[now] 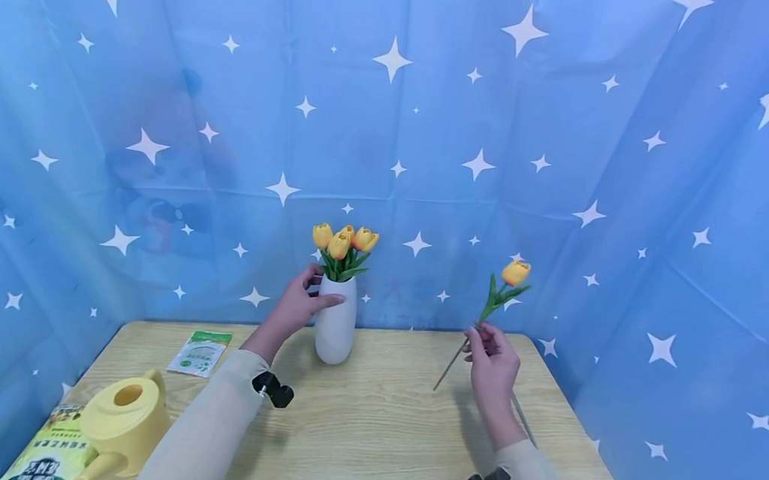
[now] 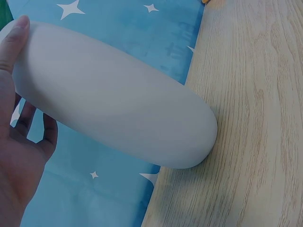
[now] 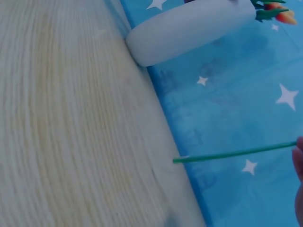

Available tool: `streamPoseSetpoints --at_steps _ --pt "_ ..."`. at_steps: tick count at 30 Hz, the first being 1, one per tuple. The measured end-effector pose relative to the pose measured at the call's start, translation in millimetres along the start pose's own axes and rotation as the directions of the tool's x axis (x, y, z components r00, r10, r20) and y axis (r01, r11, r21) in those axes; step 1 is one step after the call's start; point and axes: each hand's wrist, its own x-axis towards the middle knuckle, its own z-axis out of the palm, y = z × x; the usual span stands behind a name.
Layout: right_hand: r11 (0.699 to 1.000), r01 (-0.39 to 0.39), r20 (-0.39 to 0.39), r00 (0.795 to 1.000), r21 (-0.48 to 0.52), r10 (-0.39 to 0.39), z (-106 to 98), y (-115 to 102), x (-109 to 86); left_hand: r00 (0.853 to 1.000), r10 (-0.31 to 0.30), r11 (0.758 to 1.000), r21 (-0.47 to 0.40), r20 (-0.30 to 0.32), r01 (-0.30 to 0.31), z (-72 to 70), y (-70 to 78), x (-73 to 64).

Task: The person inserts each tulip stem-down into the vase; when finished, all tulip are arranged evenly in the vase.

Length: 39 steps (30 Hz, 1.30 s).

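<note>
A white vase (image 1: 335, 326) stands upright near the back edge of the table, with several yellow-orange tulips (image 1: 339, 246) in its mouth. My left hand (image 1: 300, 303) holds the vase near its top, thumb across the front; in the left wrist view the thumb (image 2: 18, 38) lies on its upper end. To the right, my right hand (image 1: 493, 365) pinches a single yellow tulip (image 1: 516, 273) by its green stem (image 3: 232, 153). The bloom points up and the stem's lower end slants down to the left, apart from the vase. The right wrist view shows only a sliver of that hand.
At the left lie a green-and-white packet (image 1: 201, 354), a yellow watering can (image 1: 126, 423) and a yellow-green printed bag (image 1: 52, 451). Another thin stem (image 1: 522, 419) shows beside my right forearm on the wooden table (image 1: 369, 435). A blue star-patterned curtain (image 1: 393, 135) hangs behind and at both sides.
</note>
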Motion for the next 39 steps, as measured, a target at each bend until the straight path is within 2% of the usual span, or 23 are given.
streamPoseSetpoints --at_steps 15,21,27,39 --pt "0.984 0.053 0.036 0.998 0.171 -0.06 24.1 -27.8 6.2 1.0 0.007 1.0 0.008 0.001 -0.007 -0.1 2.4 -0.5" --pt "0.974 0.068 0.037 0.996 0.218 -0.078 36.5 -48.6 12.7 1.0 -0.001 1.0 0.006 0.004 0.001 -0.2 3.2 -0.7" --pt "0.966 0.122 0.016 0.991 0.229 -0.13 49.3 -72.4 22.5 1.0 0.002 1.0 0.007 0.006 -0.002 0.5 4.7 -2.1" --pt "0.918 0.202 0.025 0.974 0.341 -0.224 86.9 -119.7 37.2 1.0 0.007 1.0 0.013 0.007 -0.008 0.4 3.2 -1.5"
